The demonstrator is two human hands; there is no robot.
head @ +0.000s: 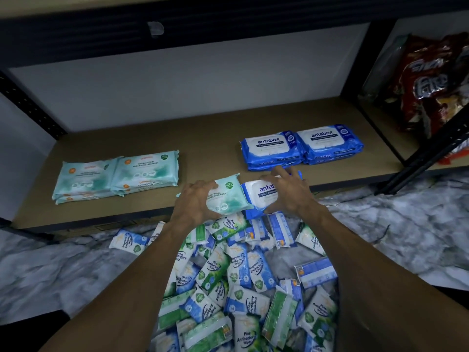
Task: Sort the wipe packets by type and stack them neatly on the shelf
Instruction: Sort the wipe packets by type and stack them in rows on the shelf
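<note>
Mid-sort. My left hand (195, 203) grips a teal packet (228, 196), my right hand (288, 193) a blue packet (260, 196), both at the shelf (203, 146) front edge. Next: teal onto left stack (116, 176), blue onto right stack (302, 148), edges square.

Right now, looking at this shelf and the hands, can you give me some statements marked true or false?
The left hand holds a pale green packet. True.
The right hand is empty. False: it grips a blue antabax packet.
The blue stacks sit right of the pale green stacks on the shelf. True.
The two groups of stacks touch. False: bare shelf lies between them.
The small loose packets are piled on the shelf. False: they lie on the marbled floor below it.
</note>
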